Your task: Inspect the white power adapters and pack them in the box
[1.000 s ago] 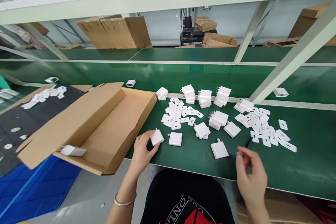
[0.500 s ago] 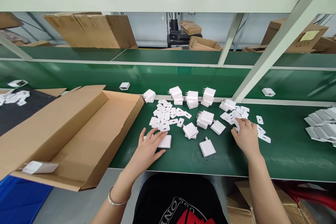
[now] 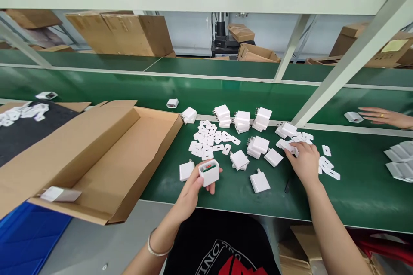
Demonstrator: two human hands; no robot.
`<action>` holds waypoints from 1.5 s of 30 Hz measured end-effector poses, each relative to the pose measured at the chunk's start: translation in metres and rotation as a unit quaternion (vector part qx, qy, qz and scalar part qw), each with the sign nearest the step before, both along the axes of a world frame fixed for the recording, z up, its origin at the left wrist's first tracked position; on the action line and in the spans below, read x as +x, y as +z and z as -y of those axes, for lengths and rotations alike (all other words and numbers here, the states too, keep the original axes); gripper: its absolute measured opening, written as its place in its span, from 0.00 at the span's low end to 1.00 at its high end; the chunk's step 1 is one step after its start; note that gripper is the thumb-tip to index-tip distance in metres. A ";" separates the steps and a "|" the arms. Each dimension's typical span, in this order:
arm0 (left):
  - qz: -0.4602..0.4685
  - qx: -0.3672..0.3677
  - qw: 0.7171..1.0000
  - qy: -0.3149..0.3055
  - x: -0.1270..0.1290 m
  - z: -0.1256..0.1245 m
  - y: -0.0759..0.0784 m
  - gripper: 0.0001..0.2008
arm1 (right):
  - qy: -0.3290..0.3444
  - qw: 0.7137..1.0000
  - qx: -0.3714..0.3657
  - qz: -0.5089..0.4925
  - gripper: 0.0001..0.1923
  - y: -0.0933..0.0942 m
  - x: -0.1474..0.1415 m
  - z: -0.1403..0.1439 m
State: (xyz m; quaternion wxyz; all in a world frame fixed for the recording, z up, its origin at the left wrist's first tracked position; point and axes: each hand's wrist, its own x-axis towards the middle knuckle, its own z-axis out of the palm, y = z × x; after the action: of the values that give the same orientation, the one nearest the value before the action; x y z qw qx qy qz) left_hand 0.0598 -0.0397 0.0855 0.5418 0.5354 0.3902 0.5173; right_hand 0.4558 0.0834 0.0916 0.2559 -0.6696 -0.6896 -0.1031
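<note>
My left hand (image 3: 189, 194) is closed around a white charger housing (image 3: 210, 176), lifted over the table's front. Its open end faces up and shows a green circuit board inside. My right hand (image 3: 306, 165) has its fingers drawn together over the right pile of small white slotted cover plates (image 3: 303, 136). A white cover plate (image 3: 293, 150) shows at its fingertips. A second pile of cover plates (image 3: 206, 139) lies left of centre. Around them are several white plug chargers (image 3: 260, 181), some in stacks. One charger (image 3: 186, 171) lies beside my left hand.
An open cardboard box (image 3: 121, 159) with a white charger (image 3: 61, 194) in its near corner stands at left. A slanted post (image 3: 342, 60) rises at right. Another person's hand (image 3: 383, 117) is near a housing (image 3: 353, 117) on the green belt (image 3: 135, 90). A dark thin tool (image 3: 287, 186) lies by my right wrist.
My left hand has picked up a charger housing from the table and raised it with its open end showing. My right hand stays at the plate pile. Another person's hand has appeared at right.
</note>
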 end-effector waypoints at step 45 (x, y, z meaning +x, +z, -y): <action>-0.155 0.167 0.974 -0.008 0.025 0.007 0.005 0.21 | 0.307 0.790 -0.287 -0.446 0.20 0.044 -0.185 0.111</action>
State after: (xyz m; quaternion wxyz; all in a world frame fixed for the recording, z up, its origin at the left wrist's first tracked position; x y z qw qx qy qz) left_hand 0.0845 -0.0463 0.0907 0.3820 0.6948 0.3731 0.4818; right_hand 0.2709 -0.0276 0.1352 0.3492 -0.4369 -0.6658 0.4938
